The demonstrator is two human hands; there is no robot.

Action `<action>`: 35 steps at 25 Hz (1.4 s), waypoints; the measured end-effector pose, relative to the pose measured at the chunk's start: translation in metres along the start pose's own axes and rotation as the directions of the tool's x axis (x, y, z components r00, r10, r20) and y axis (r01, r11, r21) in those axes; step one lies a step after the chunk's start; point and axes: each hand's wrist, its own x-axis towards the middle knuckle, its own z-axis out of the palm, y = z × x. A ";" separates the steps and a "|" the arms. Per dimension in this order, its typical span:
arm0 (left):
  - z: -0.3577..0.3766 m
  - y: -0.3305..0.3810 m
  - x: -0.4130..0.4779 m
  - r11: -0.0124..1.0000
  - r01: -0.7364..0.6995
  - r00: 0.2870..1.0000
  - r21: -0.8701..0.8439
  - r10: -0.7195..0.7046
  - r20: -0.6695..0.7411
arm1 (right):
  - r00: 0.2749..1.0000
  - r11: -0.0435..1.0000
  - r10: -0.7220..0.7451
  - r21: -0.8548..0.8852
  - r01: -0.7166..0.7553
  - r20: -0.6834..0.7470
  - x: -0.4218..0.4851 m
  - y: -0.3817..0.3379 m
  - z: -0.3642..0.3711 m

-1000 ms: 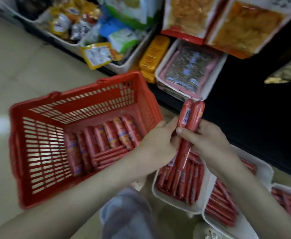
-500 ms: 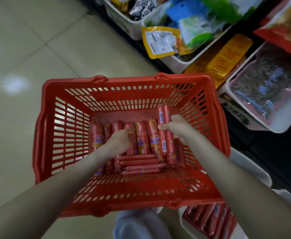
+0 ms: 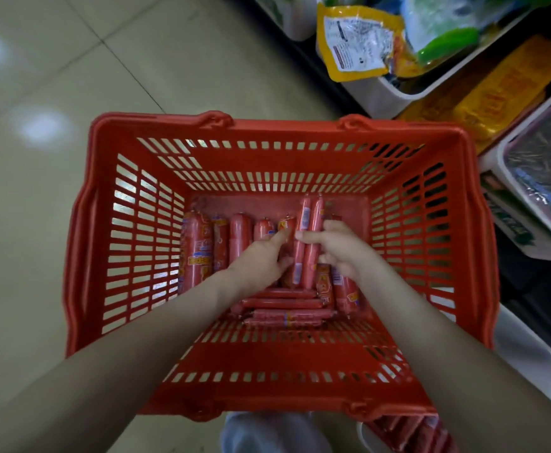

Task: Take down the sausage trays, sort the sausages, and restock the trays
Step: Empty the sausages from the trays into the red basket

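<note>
Crouching over a red basket (image 3: 284,125) on the tiled floor (image 3: 38,223), a person has both forearms reaching down into it. The left hand (image 3: 261,259) and the right hand (image 3: 339,246) meet over a pair of slim sausages (image 3: 306,230). The left pinches the pair's left side with forefinger and thumb, and the right has its fingers curled round the other side. The pair points away from the person, low over the basket's bottom; whether it touches the pieces beneath, I cannot tell.

Under and beside the hands a row of thick sausages (image 3: 195,250) lies side by side, ends toward the far wall. Several are hidden by the hands. Nearer the person, a few more slim ones (image 3: 284,308) lie crosswise, stacked against each other.

The basket's near rim covers most of a white tray (image 3: 362,433) at the lower right, where more red sausages (image 3: 411,433) show. A second white tray (image 3: 522,348) sits just beside the basket's right wall, partly behind the right forearm.

Along the right runs low shelving. A white bin (image 3: 385,93) there holds a yellow pouch (image 3: 355,40) and a green packet (image 3: 447,44). Orange-yellow packs (image 3: 503,89) lie next to it, and then a pale tray (image 3: 503,148) with dark packets (image 3: 548,171).
</note>
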 end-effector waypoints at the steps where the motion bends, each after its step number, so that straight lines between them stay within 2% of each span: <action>1: -0.001 0.001 0.001 0.991 0.036 0.999 -0.130 -0.031 0.039 | 1.000 0.993 -0.014 0.120 0.012 0.020 0.001 0.000 0.003; 3: 0.000 0.004 0.001 0.937 0.106 0.993 -0.333 -0.080 0.091 | 0.998 0.960 -0.038 0.279 0.021 0.057 0.003 -0.003 0.008; 4: 0.001 0.004 0.001 0.925 0.115 0.992 -0.363 -0.089 0.086 | 0.997 0.961 -0.042 0.274 0.023 0.063 0.004 -0.003 0.011; 6: 0.004 0.001 0.003 0.949 0.097 0.995 -0.301 -0.083 0.058 | 0.998 0.989 -0.049 0.138 0.044 0.032 0.006 0.000 0.018; 7: 0.003 -0.002 0.005 0.968 0.085 0.996 -0.236 -0.075 0.052 | 0.996 0.997 -0.080 0.006 0.080 -0.026 0.006 0.001 0.019; 8: -0.001 -0.006 0.006 0.983 0.073 0.996 -0.170 -0.062 0.069 | 0.979 0.971 -0.160 -0.197 0.134 -0.124 0.006 0.003 0.017; 9: -0.008 -0.010 0.008 0.993 0.061 0.992 -0.106 -0.049 0.112 | 0.941 0.868 -0.285 -0.465 0.172 -0.184 0.006 0.004 0.012; 10: -0.016 -0.013 0.010 0.998 0.053 0.983 -0.046 -0.044 0.178 | 0.894 0.656 -0.427 -0.726 0.204 -0.134 0.005 0.005 0.006; 11: -0.025 -0.016 0.012 0.999 0.044 0.967 0.004 -0.043 0.250 | 0.855 0.388 -0.519 -0.885 0.257 0.021 0.003 0.005 0.001; 12: -0.032 -0.018 0.014 0.998 0.023 0.951 0.062 -0.041 0.306 | 0.837 0.152 -0.507 -0.934 0.323 0.207 0.002 0.005 -0.002; 13: -0.036 -0.020 0.017 0.989 -0.018 0.946 0.147 -0.031 0.321 | 0.831 0.003 -0.437 -0.923 0.384 0.344 0.004 0.007 -0.003; 14: -0.037 -0.021 0.020 0.962 -0.063 0.957 0.265 -0.018 0.290 | 0.832 -0.074 -0.378 -0.909 0.410 0.406 0.007 0.010 -0.002; 15: -0.036 -0.022 0.024 0.914 -0.084 0.977 0.398 -0.002 0.212 | 0.837 -0.096 -0.366 -0.911 0.400 0.406 0.010 0.013 -0.002; 17: -0.029 -0.024 0.027 0.798 -0.024 0.999 0.602 0.038 -0.010 | 0.840 -0.073 -0.424 -0.937 0.342 0.340 0.017 0.018 -0.001; 19: -0.021 -0.027 0.027 0.745 0.033 0.991 0.667 0.064 -0.121 | 0.839 -0.061 -0.462 -0.953 0.295 0.289 0.022 0.023 -0.003; 22: -0.009 -0.033 0.027 0.688 0.006 0.994 0.725 0.072 -0.077 | 0.829 -0.092 -0.473 -0.952 0.292 0.300 0.022 0.028 -0.002; 26: -0.003 -0.032 0.023 0.579 0.005 0.989 0.815 0.120 -0.091 | 0.790 -0.192 -0.512 -0.941 0.278 0.337 0.019 0.029 0.001; 28: -0.003 -0.028 0.019 0.547 -0.029 0.983 0.837 0.166 -0.075 | 0.796 -0.196 -0.506 -0.943 0.270 0.333 0.018 0.029 0.001; 29: -0.003 -0.025 0.019 0.540 -0.041 0.978 0.840 0.193 -0.076 | 0.807 -0.160 -0.502 -0.950 0.268 0.313 0.018 0.029 0.000; 31: -0.003 -0.017 0.021 0.562 -0.024 0.968 0.827 0.218 -0.120 | 0.825 -0.015 -0.525 -0.972 0.233 0.206 0.015 0.030 -0.004; 33: -0.001 -0.006 0.025 0.619 0.002 0.961 0.786 0.216 -0.172 | 0.835 0.197 -0.551 -0.971 0.134 0.004 0.012 0.032 -0.013; 35: 0.004 0.001 0.031 0.689 -0.013 0.967 0.725 0.194 -0.167 | 0.827 0.452 -0.502 -0.892 0.001 -0.253 0.010 0.035 -0.022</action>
